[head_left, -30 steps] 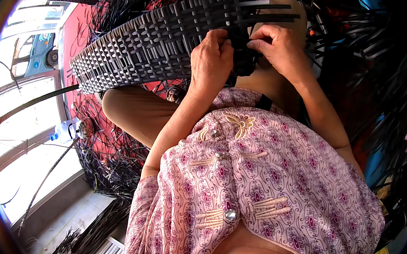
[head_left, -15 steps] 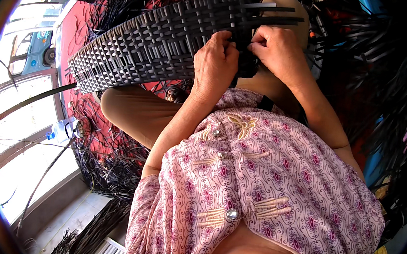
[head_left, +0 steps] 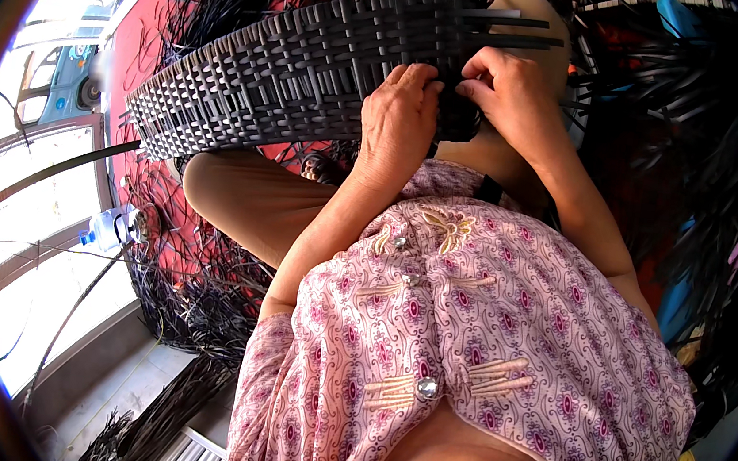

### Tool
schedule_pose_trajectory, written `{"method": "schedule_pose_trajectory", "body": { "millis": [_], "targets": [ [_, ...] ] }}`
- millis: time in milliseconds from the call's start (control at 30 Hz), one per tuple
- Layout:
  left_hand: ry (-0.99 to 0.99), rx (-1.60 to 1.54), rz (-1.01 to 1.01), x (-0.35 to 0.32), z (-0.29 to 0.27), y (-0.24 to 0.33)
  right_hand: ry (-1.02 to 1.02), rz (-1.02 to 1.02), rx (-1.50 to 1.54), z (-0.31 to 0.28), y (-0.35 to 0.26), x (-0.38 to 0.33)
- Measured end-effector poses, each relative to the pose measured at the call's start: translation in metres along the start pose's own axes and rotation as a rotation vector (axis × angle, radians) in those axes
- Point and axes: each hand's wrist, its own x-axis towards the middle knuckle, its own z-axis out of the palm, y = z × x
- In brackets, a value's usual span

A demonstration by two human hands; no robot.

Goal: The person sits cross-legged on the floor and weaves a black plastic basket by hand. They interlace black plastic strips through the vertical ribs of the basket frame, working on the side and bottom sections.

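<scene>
A long black woven panel of plastic strips lies across my lap, running from the upper middle down to the left. My left hand presses on its near edge, fingers curled over the weave. My right hand pinches loose black strips that stick out from the panel's right end. The two hands almost touch at the fingertips. My knee shows behind the strip ends.
Heaps of loose black strips lie on the red floor at the left and fill the right side. A plastic bottle stands near a bright window frame at the left. Bundled strips lie at the bottom left.
Both hands have shifted slightly along the panel's right end, the right hand's fingers closing on the protruding strips. The panel has barely moved.
</scene>
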Motion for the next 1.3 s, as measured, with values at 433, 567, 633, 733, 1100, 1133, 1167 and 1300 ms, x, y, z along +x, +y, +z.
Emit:
{"method": "schedule_pose_trajectory", "body": {
  "millis": [433,567,633,733,1100,1133,1167,1300],
  "targets": [
    [0.201,0.165,0.006,-0.007,-0.022,-0.021,-0.210,0.089,0.182,-0.050,0.030,-0.012],
    [0.205,0.312,0.092,-0.010,-0.021,-0.024,-0.240,0.189,0.222,-0.057,0.028,-0.013],
    [0.221,0.313,0.112,-0.011,-0.020,-0.028,-0.227,0.173,0.224,-0.055,0.028,-0.014],
    [0.275,0.182,0.063,-0.008,-0.016,-0.030,-0.201,0.148,0.218,-0.053,0.028,-0.015],
    [0.148,0.402,0.215,-0.023,-0.019,-0.029,-0.210,0.163,0.210,-0.054,0.022,-0.009],
    [0.126,0.413,0.210,-0.026,-0.020,-0.028,-0.206,0.156,0.214,-0.053,0.025,-0.009],
    [0.106,0.419,0.220,-0.029,-0.021,-0.028,-0.202,0.150,0.218,-0.051,0.026,-0.009],
    [0.178,0.290,0.183,-0.032,-0.024,-0.027,-0.235,0.216,0.245,-0.044,0.032,-0.006]
  ]
}}
